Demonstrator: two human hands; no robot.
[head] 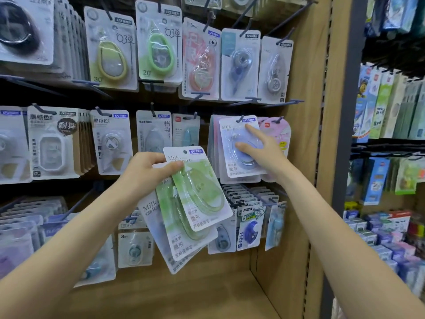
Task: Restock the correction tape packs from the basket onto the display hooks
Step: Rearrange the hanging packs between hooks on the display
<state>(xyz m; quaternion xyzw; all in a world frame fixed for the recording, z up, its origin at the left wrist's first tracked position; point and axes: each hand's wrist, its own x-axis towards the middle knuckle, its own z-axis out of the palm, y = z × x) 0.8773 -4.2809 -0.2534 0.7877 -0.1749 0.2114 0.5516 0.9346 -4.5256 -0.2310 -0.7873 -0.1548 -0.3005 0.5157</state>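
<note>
Two bare forearms rise from the lower corners toward a wall of hooks. Nearest, the left hand (147, 173) keeps its grip closed on a fan of green-and-white correction tape blister packs (195, 203), thumb pressed on the front card, the others splayed behind it toward 6 o'clock; their exact count cannot be told. At 2 o'clock from that fan, the right hand (264, 148) has a loose, open grip: its forefinger reaches up near the top of a pale blue correction tape blister pack (239, 148) and its thumb lies across the clear bubble. That blue pack hangs foremost on a dark metal display hook (241, 118), with more like it stacked behind. At 3 o'clock of it, touching its edge, hangs a pink carded pack (281, 134). Farther off at 12 o'clock, a higher row holds a yellow-ringed tape pack (111, 56) and a green-ringed tape pack (159, 47). A tan wooden side panel (301, 157) closes the bay at 3 o'clock.
</note>
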